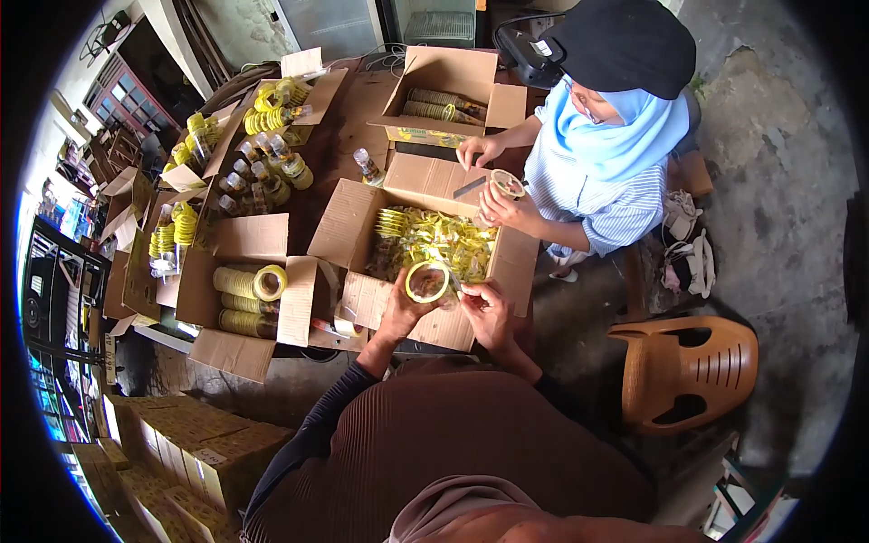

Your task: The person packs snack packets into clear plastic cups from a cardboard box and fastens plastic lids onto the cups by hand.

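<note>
I'm in what looks like a small packing workshop — a wooden table [339, 149] crowded with open cardboard boxes [249, 237] of yellow-rimmed containers [240, 284], more cartons [217, 439] piled low to my left, a stained, bare floor [787, 172], and a co-worker [602, 195] handling a container at the same table.

A round, clear container [427, 282] with a bright yellow rim sits in the grasp of a worker's left hand [405, 312], the fingers set along its left side, with the right hand [490, 315] close at its right edge. Its circular end faces up toward the viewer, above the near side of an open cardboard box [367, 301]. Brownish tones show within the yellow ring, possibly contents, possibly background seen through the clear material.
</note>
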`<state>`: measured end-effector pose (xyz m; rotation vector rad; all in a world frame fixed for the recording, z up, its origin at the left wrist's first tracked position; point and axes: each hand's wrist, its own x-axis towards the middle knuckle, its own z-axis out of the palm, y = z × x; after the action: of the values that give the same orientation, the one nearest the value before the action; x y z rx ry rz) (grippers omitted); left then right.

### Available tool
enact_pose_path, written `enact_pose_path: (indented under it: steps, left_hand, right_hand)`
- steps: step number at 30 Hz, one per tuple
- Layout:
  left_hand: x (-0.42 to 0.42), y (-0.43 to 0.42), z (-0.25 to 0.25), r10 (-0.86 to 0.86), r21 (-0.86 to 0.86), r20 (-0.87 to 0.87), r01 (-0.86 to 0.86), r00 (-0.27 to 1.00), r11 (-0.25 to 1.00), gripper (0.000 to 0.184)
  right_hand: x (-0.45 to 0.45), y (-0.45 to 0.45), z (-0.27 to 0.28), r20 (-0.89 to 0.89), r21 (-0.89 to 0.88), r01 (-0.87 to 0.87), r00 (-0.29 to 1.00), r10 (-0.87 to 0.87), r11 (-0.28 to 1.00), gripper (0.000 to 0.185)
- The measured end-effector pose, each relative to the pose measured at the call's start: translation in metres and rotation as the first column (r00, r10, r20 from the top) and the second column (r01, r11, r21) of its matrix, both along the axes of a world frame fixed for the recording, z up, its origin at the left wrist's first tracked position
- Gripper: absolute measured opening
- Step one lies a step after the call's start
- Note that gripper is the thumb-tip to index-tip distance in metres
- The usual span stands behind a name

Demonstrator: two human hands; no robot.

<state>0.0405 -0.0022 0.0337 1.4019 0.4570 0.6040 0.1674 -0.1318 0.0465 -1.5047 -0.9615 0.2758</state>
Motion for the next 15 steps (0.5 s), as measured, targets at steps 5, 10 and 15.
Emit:
enact_pose_path:
  steps: [5,10,15]
  left_hand:
    - [0.015,-0.011,-0.005,0.099,-0.025,0.122,-0.097,0.988,0.995,0.068]
    - [0.025,-0.016,-0.004,0.185,0.323,0.005,-0.177,0.983,0.93,0.032]
    - [0.031,-0.029,-0.004,0.247,0.404,-0.062,-0.202,0.967,0.892,0.016]
  right_hand:
    - [0.022,-0.006,-0.003,0.118,0.036,-0.04,0.992,0.035,0.999,0.022]
    - [0.035,-0.016,0.006,0.249,-0.027,-0.042,0.967,0.047,0.999,0.02]
    - [0.047,-0.018,0.003,0.451,-0.037,-0.017,0.892,0.031,0.999,0.02]
